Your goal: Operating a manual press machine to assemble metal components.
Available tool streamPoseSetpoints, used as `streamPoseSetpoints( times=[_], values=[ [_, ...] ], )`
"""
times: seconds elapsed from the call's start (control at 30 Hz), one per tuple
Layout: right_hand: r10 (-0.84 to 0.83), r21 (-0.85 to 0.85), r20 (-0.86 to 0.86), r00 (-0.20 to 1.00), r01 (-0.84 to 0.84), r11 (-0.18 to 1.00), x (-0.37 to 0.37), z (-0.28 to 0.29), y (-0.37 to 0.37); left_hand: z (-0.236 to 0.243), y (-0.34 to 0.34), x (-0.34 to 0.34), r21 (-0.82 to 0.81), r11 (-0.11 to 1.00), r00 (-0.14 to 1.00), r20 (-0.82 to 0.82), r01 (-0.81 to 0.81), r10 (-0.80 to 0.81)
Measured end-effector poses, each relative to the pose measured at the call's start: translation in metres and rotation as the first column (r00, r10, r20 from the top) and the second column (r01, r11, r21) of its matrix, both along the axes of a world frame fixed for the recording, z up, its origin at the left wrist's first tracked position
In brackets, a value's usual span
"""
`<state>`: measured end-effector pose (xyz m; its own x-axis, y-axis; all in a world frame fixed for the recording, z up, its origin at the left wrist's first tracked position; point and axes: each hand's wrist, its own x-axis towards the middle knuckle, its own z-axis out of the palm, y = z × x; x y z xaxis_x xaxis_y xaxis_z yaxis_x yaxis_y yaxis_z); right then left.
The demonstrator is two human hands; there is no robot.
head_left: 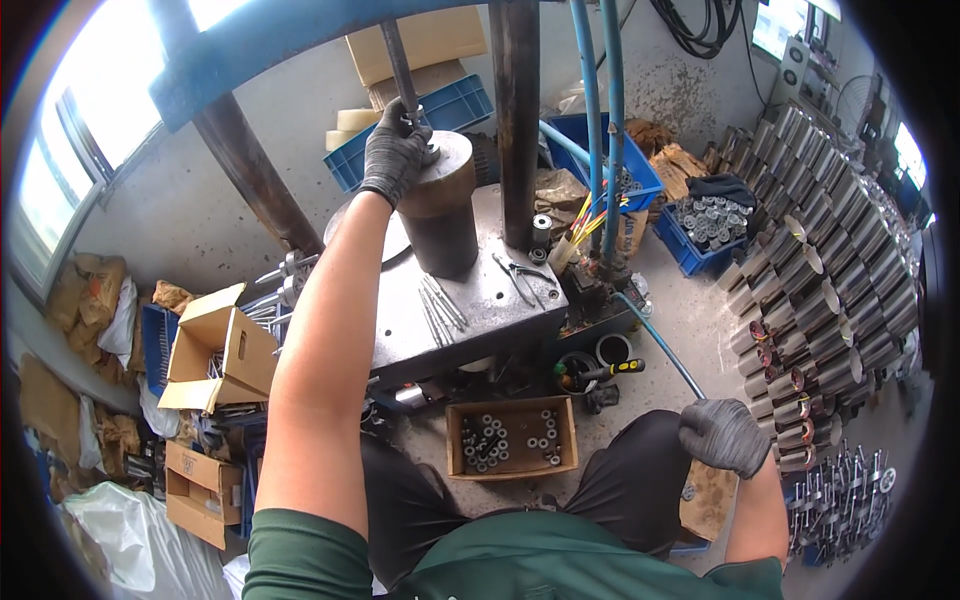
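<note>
Pinches with the left hand [394, 155], in a grey glove, a slim metal shaft [416, 118], bending thumb and fingers round it with little gap. Holds the shaft roughly upright above the flat top of a thick metal cylinder [441, 235], beside a small metal disc [432, 154] and just below a dark press rod [398, 55]. Hides part of the shaft behind the fingertips: cannot tell the full contact.

Clenches with the right hand [725, 437], likewise gloved, the end of a blue lever [660, 345], folding the fingers into a fist near the right knee.

On the metal table [400, 340], before the cylinder: thin metal rods [440, 308] lying side by side; to their right, pliers [513, 267], apart from both hands.

Below, between the knees: a cardboard box [522, 462] containing small metal rings [490, 455]. Farther left: an open carton [247, 350]. Farther right: stacked metal tubes [820, 270].
</note>
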<state>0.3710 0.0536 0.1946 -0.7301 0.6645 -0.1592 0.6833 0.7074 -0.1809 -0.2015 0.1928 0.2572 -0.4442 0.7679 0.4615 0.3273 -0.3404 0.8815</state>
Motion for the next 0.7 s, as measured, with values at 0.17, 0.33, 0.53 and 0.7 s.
streamPoseSetpoints(
  times=[0.17, 0.33, 0.53, 0.7],
  values=[
    [-0.063, -0.041, -0.157, 0.986, 0.057, 0.998, -0.009, 0.024, 0.012, -0.001, 0.0, -0.002, -0.006, 1.0, 1.0, 0.005, -0.002, 0.002],
    [-0.065, 0.009, -0.262, 0.963, 0.07, 0.998, -0.007, 0.026, 0.017, -0.002, 0.0, 0.001, 0.003, 1.0, 1.0, 0.009, -0.012, 0.012],
    [0.038, 0.016, -0.048, 0.998, -0.038, 0.999, 0.002, 0.002, 0.007, -0.006, 0.005, -0.014, 0.097, 0.995, 1.0, 0.011, -0.008, 0.007],
    [-0.027, -0.01, -0.051, 0.998, 0.027, 1.0, -0.002, 0.007, 0.003, -0.003, -0.002, -0.014, 0.165, 0.974, 0.919, 0.337, 0.158, -0.206]
  ],
)
